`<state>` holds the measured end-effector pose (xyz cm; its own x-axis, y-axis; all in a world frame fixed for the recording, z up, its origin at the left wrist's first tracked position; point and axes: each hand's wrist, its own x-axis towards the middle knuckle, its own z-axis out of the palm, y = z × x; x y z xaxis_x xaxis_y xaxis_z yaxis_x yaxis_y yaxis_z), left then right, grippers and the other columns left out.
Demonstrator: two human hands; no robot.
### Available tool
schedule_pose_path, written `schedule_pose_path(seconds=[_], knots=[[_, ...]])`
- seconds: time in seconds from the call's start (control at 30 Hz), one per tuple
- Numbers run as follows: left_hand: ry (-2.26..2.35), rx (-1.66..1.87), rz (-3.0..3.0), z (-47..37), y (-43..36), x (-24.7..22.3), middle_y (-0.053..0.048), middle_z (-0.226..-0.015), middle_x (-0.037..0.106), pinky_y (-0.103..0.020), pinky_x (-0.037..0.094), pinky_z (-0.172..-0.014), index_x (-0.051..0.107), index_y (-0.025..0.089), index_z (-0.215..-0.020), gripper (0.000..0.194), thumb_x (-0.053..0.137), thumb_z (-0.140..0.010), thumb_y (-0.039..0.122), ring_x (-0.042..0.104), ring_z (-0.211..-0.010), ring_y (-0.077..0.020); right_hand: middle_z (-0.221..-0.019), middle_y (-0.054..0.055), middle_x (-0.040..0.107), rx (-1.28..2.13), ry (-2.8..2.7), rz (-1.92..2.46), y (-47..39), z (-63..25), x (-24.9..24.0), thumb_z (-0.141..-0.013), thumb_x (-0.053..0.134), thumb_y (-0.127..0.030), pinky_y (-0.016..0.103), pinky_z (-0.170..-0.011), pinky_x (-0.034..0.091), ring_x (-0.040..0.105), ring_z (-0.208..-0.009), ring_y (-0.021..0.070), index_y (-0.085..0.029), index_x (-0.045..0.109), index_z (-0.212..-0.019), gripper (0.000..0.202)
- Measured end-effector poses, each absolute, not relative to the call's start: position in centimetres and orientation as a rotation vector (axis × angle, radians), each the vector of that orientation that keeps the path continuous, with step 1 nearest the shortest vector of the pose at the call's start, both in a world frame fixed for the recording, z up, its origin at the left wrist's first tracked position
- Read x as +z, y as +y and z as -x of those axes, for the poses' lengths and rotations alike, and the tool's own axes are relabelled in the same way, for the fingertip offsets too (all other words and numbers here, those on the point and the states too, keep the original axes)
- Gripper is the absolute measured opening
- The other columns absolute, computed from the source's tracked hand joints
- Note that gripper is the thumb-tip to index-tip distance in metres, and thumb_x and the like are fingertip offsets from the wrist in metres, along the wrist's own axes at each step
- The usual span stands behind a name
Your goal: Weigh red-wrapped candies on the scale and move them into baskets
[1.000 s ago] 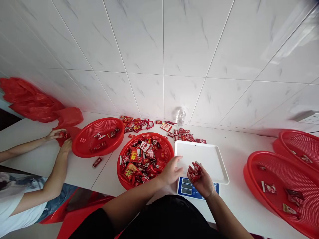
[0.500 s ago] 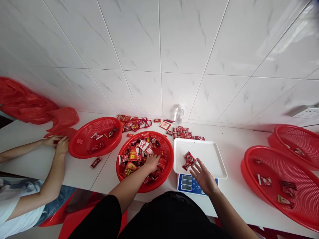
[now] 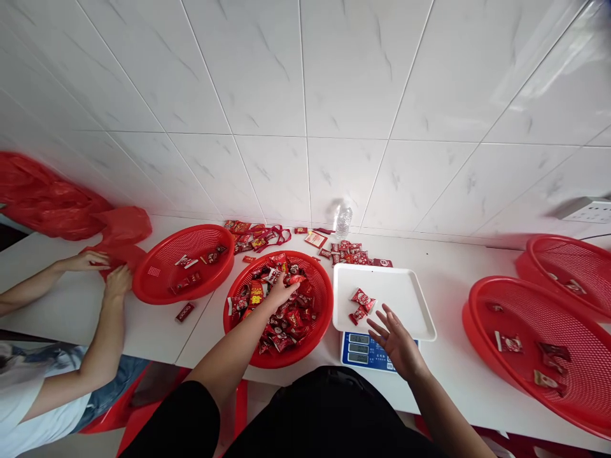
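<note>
My left hand (image 3: 281, 294) is over the red basket (image 3: 326, 305) heaped with wrapped sweets. Its thumb and fingers close on a shiny red candy packet (image 3: 296, 278). Red and dark wrapped sweets (image 3: 289, 324) fill the basket below it. My right hand (image 3: 397, 340) hovers palm up at the front edge of the white scale tray (image 3: 401, 299), fingers spread and holding nothing. Close to its fingertips, a few small red candy packets (image 3: 361, 299) lie on the tray. Under the tray shows the blue panel of the digital scale (image 3: 359, 350), partly covered by my right hand.
Left stands a shallow red basket (image 3: 143, 280) with a few sweets; a co-worker's hands (image 3: 117, 280) handle a red plastic bag (image 3: 124, 232) beside it. Sweets (image 3: 353, 254) and a clear bottle (image 3: 342, 221) lie along the wall. Two red baskets (image 3: 477, 331) sit at right.
My left hand has risen from among the sweets and shifted up and left, now with a red packet. My right hand stays open by the tray. The co-worker's hands have moved apart.
</note>
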<state>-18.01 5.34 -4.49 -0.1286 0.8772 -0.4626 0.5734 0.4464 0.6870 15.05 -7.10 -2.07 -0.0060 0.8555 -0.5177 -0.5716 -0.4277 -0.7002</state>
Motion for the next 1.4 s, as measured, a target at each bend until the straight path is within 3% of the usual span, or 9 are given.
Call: schedule_pose_path(seconds=[0.1, 0.3, 0.43, 0.53, 0.67, 0.83, 1.07, 1.23, 1.4], knots=[[1.791, 0.484, -1.167, 17.9, 5.2, -4.2, -0.012, -0.147, 0.029, -0.032, 0.042, -0.085, 0.031, 0.026, -0.136, 0.075, 0.052, -0.075, 0.062, 0.042, -0.123, -0.0302, -0.14, 0.003, 0.042, 1.672, -0.357, 1.176, -7.2, -15.1, -2.1, -0.075, 0.062, -0.052, 0.043, -0.096, 0.042, 0.056, -0.112, 0.0286, -0.037, 0.049, -0.125, 0.054], [1.703, 0.115, -1.643, 16.2, 3.8, -6.0, -0.009, -0.113, 0.062, -0.028, 0.045, -0.08, 0.059, 0.021, -0.105, 0.04, 0.057, -0.076, 0.048, 0.06, -0.098, -0.0235, -0.135, 0.002, 0.049, 1.674, -0.391, 1.208, -7.3, -14.9, -2.0, -0.074, 0.063, -0.054, 0.041, -0.092, 0.043, 0.058, -0.108, 0.0273, -0.035, 0.052, -0.121, 0.052], [1.731, -0.007, -1.729, 14.6, 2.6, -7.6, -0.012, -0.134, 0.046, -0.037, 0.041, -0.089, 0.052, 0.025, -0.121, 0.066, 0.073, -0.06, 0.035, 0.052, -0.112, -0.033, -0.133, 0.002, 0.051, 1.686, -0.409, 1.217, -7.4, -14.7, -1.8, -0.074, 0.062, -0.055, 0.042, -0.091, 0.044, 0.059, -0.106, 0.0269, -0.034, 0.054, -0.12, 0.051], [1.767, -0.139, -1.768, 13.6, 2.3, -7.9, -0.016, -0.146, 0.028, -0.045, 0.04, -0.089, 0.037, 0.03, -0.135, 0.083, 0.072, -0.06, 0.037, 0.05, -0.114, -0.0392, -0.131, 0.003, 0.053, 1.682, -0.416, 1.216, -7.5, -14.5, -1.7, -0.073, 0.063, -0.055, 0.044, -0.091, 0.044, 0.059, -0.105, 0.0279, -0.033, 0.053, -0.121, 0.054], [1.864, -0.274, -1.776, 12.6, 2.4, -7.8, -0.019, -0.14, 0.034, -0.05, 0.04, -0.085, 0.032, 0.033, -0.137, 0.08, 0.067, -0.066, 0.039, 0.055, -0.105, -0.0413, -0.127, 0.004, 0.056, 1.674, -0.415, 1.233, -7.6, -14.4, -1.7, -0.071, 0.063, -0.057, 0.044, -0.09, 0.045, 0.06, -0.103, 0.0278, -0.032, 0.053, -0.12, 0.056], [1.844, -0.073, -1.74, 12.2, 2.2, -7.8, -0.012, -0.109, 0.061, -0.045, 0.04, -0.086, 0.043, 0.032, -0.129, 0.065, 0.065, -0.068, 0.031, 0.058, -0.1, -0.0346, -0.124, 0.004, 0.059, 1.681, -0.423, 1.242, -7.9, -14.7, -2.1, -0.072, 0.062, -0.056, 0.039, -0.086, 0.047, 0.061, -0.098, 0.0244, -0.031, 0.054, -0.121, 0.056], [1.879, 0.173, -1.551, 14.4, 3.1, -5.2, -0.003, -0.08, 0.065, -0.03, 0.044, -0.069, 0.062, 0.025, -0.089, 0.015, 0.052, -0.078, 0.031, 0.062, -0.074, -0.0207, -0.117, 0.003, 0.062, 1.686, -0.431, 1.222, -8.3, -15.3, -2.1, -0.077, 0.059, -0.053, 0.034, -0.082, 0.048, 0.062, -0.09, 0.0193, -0.031, 0.055, -0.118, 0.047], [1.56, 0.663, -1.203, 11.6, 3.9, -2.0, -0.003, -0.086, 0.066, -0.024, 0.047, -0.066, 0.06, 0.021, -0.08, 0.024, 0.056, -0.077, 0.045, 0.061, -0.079, -0.0175, -0.112, 0.004, 0.064, 1.686, -0.431, 1.225, -8.4, -15.4, -2.4, -0.077, 0.06, -0.052, 0.033, -0.079, 0.048, 0.061, -0.087, 0.0184, -0.029, 0.058, -0.115, 0.045], [1.323, 0.575, -0.846, 5.0, 3.8, -1.3, 0.0, -0.073, 0.062, -0.022, 0.046, -0.054, 0.056, 0.02, -0.087, 0.032, 0.062, -0.073, 0.048, 0.059, -0.062, -0.0133, -0.111, 0.004, 0.064, 1.677, -0.476, 1.239, -8.0, -15.3, -2.5, -0.077, 0.059, -0.054, 0.032, -0.077, 0.048, 0.061, -0.086, 0.0183, -0.028, 0.06, -0.113, 0.044]])
